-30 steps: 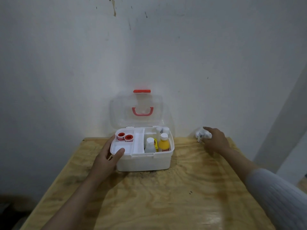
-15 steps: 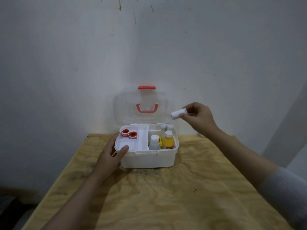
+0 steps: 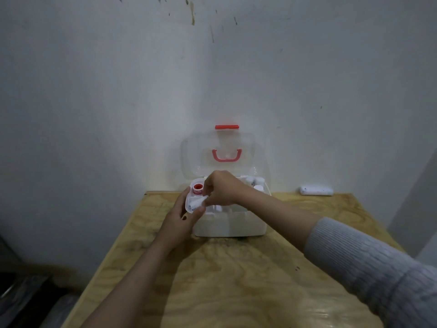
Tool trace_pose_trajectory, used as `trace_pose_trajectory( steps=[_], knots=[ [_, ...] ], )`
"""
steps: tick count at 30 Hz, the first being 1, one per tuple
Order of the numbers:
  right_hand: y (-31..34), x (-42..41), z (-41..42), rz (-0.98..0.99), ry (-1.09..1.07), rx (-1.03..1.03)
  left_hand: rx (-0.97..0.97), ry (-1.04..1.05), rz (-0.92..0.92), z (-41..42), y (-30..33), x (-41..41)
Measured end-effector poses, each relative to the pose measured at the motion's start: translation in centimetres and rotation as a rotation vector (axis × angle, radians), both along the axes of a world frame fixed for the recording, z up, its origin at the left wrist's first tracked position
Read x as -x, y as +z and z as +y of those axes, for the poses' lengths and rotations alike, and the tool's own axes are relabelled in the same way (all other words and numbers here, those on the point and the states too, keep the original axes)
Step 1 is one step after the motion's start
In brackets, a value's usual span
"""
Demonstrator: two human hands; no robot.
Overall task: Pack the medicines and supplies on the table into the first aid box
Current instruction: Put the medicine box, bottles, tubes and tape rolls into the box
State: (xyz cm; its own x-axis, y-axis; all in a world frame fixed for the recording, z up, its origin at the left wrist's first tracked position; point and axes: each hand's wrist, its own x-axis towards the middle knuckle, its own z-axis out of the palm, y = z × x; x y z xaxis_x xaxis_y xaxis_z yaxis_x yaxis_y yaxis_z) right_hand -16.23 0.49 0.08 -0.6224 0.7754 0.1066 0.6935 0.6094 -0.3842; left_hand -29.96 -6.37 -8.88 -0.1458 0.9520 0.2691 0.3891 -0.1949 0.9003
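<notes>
The white first aid box (image 3: 230, 224) stands at the table's far edge with its clear lid (image 3: 189, 157) upright against the wall. My right hand (image 3: 222, 188) reaches over the box and holds a white bandage roll (image 3: 196, 202) down in the front left tray compartment. My left hand (image 3: 181, 215) grips the box's left front corner, thumb on the rim. A red-capped tape roll (image 3: 198, 188) sits in the tray behind the bandage. White bottle caps (image 3: 257, 187) show at the right of the box; the other contents are hidden by my right arm.
A second white bandage roll (image 3: 316, 190) lies on the wooden table (image 3: 236, 280) at the far right, by the wall. The table's left edge drops off to a dark floor. A grey wall stands close behind the box.
My right hand picked the bandage roll up from the far right of the table, carried it left over the box, and lowered it into the tray. My left hand stayed on the box.
</notes>
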Motion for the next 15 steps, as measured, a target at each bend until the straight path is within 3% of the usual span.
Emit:
trace_pose_trajectory(
  steps=[4,10,15],
  knots=[
    [1.0,-2.6,1.1,0.085,-0.066,-0.021,0.027,0.009,-0.024,0.2,-0.3,0.2],
    [0.2,-13.5,5.9,0.260,-0.437,-0.164,0.030,0.009,-0.048,0.5,-0.9,0.4],
    [-5.6,-22.7,8.7,0.053,-0.727,-0.076,0.020,0.007,-0.028,0.6,-0.8,0.3]
  ],
)
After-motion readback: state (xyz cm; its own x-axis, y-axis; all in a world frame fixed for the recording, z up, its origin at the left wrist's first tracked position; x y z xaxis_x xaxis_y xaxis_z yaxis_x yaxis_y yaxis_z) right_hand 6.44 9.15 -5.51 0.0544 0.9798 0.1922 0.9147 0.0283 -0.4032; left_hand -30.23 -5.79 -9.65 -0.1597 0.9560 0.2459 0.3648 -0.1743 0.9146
